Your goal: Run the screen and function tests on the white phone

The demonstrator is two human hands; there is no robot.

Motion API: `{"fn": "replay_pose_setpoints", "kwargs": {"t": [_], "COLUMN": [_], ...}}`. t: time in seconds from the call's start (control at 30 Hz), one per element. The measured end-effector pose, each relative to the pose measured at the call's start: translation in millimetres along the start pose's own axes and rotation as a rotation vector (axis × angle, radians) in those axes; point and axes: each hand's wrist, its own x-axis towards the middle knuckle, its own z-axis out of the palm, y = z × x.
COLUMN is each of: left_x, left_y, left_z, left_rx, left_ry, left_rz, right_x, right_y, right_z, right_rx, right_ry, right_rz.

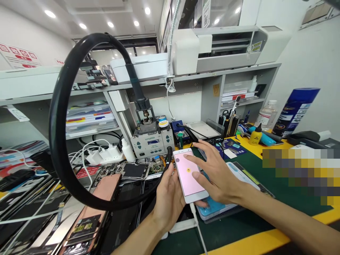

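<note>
A white smartphone (191, 186) with a lit pink screen and a small yellow icon is held up over the bench. My left hand (168, 194) cradles it from the left side and beneath, its fingers partly hidden behind the phone. Over the screen's right side is my right hand (215, 170), fingers spread, with the index fingertip at the upper part of the screen and the thumb near its middle. Whether those tips touch the glass, I cannot tell. A white cable (195, 216) runs down from the phone's bottom edge.
A thick black hose (60, 106) loops over the left side from a grey rework station (154, 143). Opened phones and parts (106, 191) crowd the bench at left. A blue tray (212, 210) lies on the green mat (281, 209). Bottles, including a yellow one (255, 135), stand at right.
</note>
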Motion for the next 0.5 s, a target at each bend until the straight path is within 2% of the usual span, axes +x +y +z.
{"fn": "replay_pose_setpoints", "kwargs": {"t": [0.1,0.23,0.3,0.4,0.5], "left_x": [-0.1,-0.3,0.2,1.0,0.9], "left_y": [-0.4,-0.4,-0.2,-0.3,-1.0], "left_z": [0.6,0.6,0.5,0.2,0.0], "left_rx": [0.012,0.005,0.001,-0.01,-0.013], "left_ry": [0.001,0.016,0.015,0.009,0.021], "left_rz": [0.009,0.005,0.004,0.009,0.008], "right_x": [1.9,0.5,-1.3,-3.2,-3.3], "right_y": [-5.2,-4.7,-2.1,-0.3,-4.0], "right_z": [-2.0,-7.9,-9.2,-6.8,-2.4], "right_rx": [-0.005,0.07,0.084,0.087,0.071], "right_ry": [-0.026,0.145,0.184,0.156,0.063], "right_rz": [0.008,0.007,-0.018,-0.08,-0.117]}}
